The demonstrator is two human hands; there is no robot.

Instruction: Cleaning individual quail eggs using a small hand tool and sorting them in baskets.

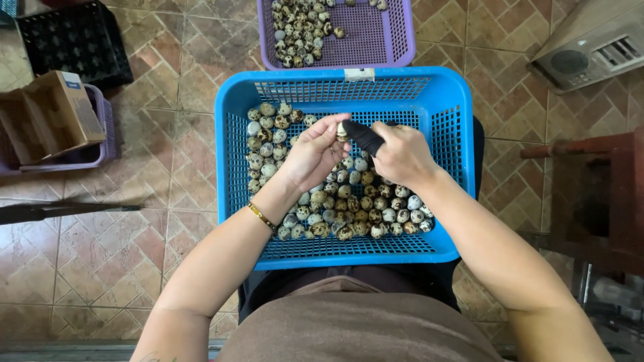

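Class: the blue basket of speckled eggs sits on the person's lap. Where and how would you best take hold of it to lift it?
Probably grip the blue basket by its thick rolled rim on both short sides, one hand each, from outside: the mesh walls look thin, and the eggs need it level.

Tiled floor (pixel 168 154), brown-tan squares. Directly on it: purple basket (pixel 396 40) at top; black crate (pixel 74 40) top left; lavender bin (pixel 100 144) at left, touching crate; grey vented appliance (pixel 590 50) top right; red-brown wooden furniture (pixel 617 194) at right.
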